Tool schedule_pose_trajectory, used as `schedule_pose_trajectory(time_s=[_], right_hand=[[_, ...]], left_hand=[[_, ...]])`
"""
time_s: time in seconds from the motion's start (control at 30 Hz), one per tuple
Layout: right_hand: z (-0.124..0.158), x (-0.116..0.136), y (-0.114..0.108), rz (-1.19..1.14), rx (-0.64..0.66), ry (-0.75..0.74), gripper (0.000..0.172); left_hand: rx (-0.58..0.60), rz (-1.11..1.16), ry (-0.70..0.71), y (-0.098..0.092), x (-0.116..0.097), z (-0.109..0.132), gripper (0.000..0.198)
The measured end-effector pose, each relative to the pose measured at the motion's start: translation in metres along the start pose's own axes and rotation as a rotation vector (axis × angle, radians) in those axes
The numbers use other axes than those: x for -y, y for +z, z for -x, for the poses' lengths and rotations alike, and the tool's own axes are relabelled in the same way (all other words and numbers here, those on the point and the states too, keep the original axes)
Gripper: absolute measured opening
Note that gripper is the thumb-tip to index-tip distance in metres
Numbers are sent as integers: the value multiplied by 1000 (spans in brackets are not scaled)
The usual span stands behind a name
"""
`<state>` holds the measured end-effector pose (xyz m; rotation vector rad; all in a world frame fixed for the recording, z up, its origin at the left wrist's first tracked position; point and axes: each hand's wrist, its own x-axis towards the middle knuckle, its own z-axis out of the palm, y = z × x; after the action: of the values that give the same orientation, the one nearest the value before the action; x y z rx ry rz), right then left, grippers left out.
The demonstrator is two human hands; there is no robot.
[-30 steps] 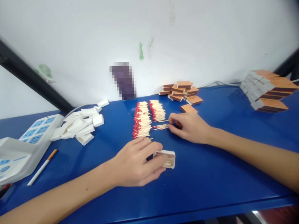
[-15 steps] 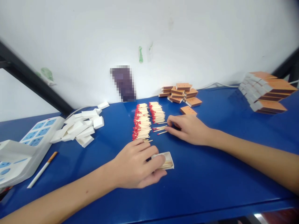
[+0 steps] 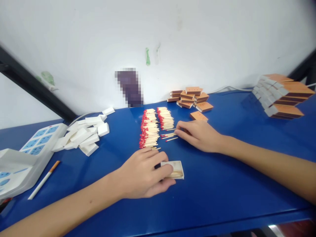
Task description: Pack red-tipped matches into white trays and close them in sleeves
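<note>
My left hand [image 3: 145, 174] is closed around a small white matchbox tray [image 3: 182, 169] on the blue table. A few matches lie in the tray, partly covered by my fingers. Beyond it lie two columns of red-headed matches, a longer left column [image 3: 150, 128] and a shorter right column [image 3: 166, 118]. At the lower end of the right column, my right hand [image 3: 197, 134] pinches the plain end of a match [image 3: 170, 129]. Several loose matches [image 3: 171, 139] lie just by its fingertips.
White empty trays [image 3: 85, 135] are heaped on the left, near a power strip [image 3: 46, 144] and a cigarette [image 3: 44, 180]. Orange matchbox sleeves [image 3: 194, 95] are piled at the back, with a single one [image 3: 198, 116] in front. A larger stack [image 3: 283, 95] stands far right.
The thumb of my right hand has moved up a little, off the lower matches and nearer its index finger. My left hand keeps its hold on the tray.
</note>
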<state>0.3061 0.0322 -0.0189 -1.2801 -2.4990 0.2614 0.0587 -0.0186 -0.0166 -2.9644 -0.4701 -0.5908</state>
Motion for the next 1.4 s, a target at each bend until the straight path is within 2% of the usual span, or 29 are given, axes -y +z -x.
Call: schedule_pose_trajectory(time_s=[0.27,0.53,0.73,0.87,1.2,1.4], right_hand=[[0,-2,2,31,5,-13,23],[0,1,1,52,11,12,37],[3,-1,0,-78,22,-189,22],[2,-2,2,-118,24,-271,26],[3,-2,2,-94,30,-237,29],[1,-3,1,-139,40,-223,25]], left_hand=[[49,9,32,-3,1,1,19],[34,22,14,1,1,2,20],[37,46,1,0,1,1,19],[17,60,-5,0,0,1,20],[-10,54,19,-1,1,1,16],[-29,119,21,-1,1,0,18]])
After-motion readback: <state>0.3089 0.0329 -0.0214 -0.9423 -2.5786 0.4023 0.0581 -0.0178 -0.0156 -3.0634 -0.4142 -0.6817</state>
